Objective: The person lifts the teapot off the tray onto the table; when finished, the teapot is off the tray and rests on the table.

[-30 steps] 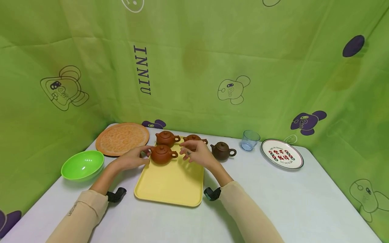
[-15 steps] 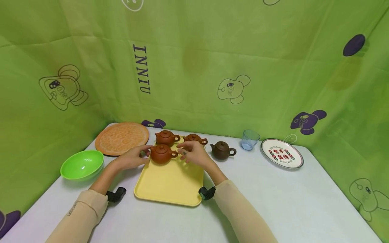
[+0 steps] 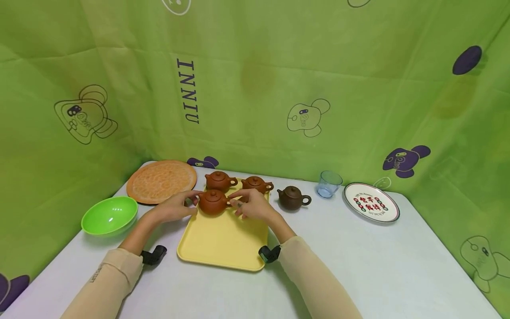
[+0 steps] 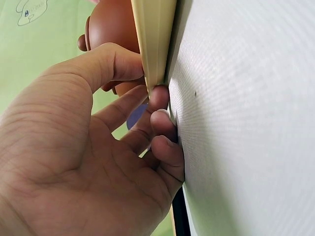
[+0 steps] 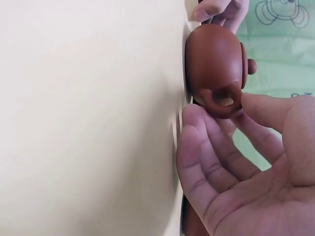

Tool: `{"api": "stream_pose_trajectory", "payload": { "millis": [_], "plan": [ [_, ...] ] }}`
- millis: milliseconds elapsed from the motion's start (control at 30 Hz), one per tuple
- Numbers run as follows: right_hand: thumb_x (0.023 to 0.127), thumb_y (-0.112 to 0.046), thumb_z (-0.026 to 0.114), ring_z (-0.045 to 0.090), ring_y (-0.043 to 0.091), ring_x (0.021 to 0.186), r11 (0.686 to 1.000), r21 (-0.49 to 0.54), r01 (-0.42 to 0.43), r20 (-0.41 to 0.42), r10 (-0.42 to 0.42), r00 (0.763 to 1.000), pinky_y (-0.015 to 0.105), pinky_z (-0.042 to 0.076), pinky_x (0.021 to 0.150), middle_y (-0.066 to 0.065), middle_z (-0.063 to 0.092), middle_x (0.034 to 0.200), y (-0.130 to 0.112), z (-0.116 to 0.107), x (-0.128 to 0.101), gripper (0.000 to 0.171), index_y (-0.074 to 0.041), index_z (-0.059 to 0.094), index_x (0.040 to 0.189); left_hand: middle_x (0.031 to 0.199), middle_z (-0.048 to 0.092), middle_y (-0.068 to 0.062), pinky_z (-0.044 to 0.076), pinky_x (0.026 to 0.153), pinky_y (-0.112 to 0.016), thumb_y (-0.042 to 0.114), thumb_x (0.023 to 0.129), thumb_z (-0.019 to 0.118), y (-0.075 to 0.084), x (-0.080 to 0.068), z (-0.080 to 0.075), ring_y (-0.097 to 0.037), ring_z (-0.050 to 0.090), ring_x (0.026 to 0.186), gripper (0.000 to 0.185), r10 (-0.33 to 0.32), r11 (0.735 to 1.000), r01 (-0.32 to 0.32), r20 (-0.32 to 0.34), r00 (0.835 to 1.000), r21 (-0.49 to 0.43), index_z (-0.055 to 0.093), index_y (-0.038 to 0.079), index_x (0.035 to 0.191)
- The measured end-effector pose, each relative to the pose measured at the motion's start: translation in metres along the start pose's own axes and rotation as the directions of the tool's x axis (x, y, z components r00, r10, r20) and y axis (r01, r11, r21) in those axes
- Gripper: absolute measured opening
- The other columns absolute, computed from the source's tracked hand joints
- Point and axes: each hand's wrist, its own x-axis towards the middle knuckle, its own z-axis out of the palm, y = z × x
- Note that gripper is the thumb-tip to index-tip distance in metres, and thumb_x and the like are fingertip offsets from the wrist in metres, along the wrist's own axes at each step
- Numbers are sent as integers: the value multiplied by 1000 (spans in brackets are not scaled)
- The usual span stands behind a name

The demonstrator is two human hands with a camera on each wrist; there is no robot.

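Observation:
A reddish-brown clay teapot (image 3: pixel 212 204) stands on the yellow tray (image 3: pixel 219 243), spout to the left, handle to the right. My right hand (image 3: pixel 253 206) pinches its handle, thumb above and index finger below in the right wrist view. My left hand (image 3: pixel 171 208) is at the spout side. Its index fingertip meets the spout in the head view. The thumb tip lies by the tray rim, and curled fingers (image 4: pixel 162 123) sit beside the tray's edge in the left wrist view; I cannot tell whether they grip the spout.
Behind are two similar teapots, one at left (image 3: pixel 218 180) and one at right (image 3: pixel 254 182). A dark brown teapot (image 3: pixel 292 199), blue glass (image 3: pixel 329 184) and white plate (image 3: pixel 370 195) with red characters stand to the right. A green bowl (image 3: pixel 109 217) and round orange mat (image 3: pixel 159 179) lie left.
My right hand has moved left to the front teapot's handle and now pinches it. The left hand and the teapots have stayed in place.

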Motion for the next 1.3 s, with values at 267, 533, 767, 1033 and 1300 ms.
{"api": "stream_pose_trajectory", "payload": {
  "millis": [267,533,767,1033,1300],
  "plan": [
    [104,-23,67,77,18,76,1000,7,0,13,0,1000,27,57,60,14,81,103,3,2,2,27,-11,77,126,114,60,-15,40,79,-31,11,90,66,0,0,0,-23,52,98,66,-6,1000,6,1,1000,-2,50,-5,152],
    [106,-31,64,78,20,79,1000,-9,27,4,-27,1000,29,59,63,15,82,101,0,3,-1,32,-9,76,126,113,60,-15,40,79,-32,11,89,68,0,0,0,-23,52,99,67,3,1000,-3,2,1000,-16,50,-5,152],
    [107,-32,62,79,23,82,999,-10,33,-12,-33,999,30,60,66,16,81,102,0,5,-2,33,-9,76,126,114,60,-15,40,79,-31,10,90,67,-1,0,1,-22,52,99,66,5,1000,-5,4,1000,-27,50,-5,152],
    [107,-27,63,78,24,79,999,-2,38,-25,-38,999,32,61,65,16,81,99,2,8,-1,30,-6,77,123,113,59,-15,39,77,-29,10,89,67,-1,-1,2,-23,51,99,66,2,1000,-1,6,1000,-29,50,-6,151],
    [107,-25,63,76,22,74,999,15,44,-35,-43,998,31,62,64,18,81,98,1,9,-1,29,-5,78,122,113,59,-14,40,78,-30,11,91,66,-2,0,-1,-23,51,98,65,-16,1000,16,8,1000,-17,50,-3,152]
  ]
}}
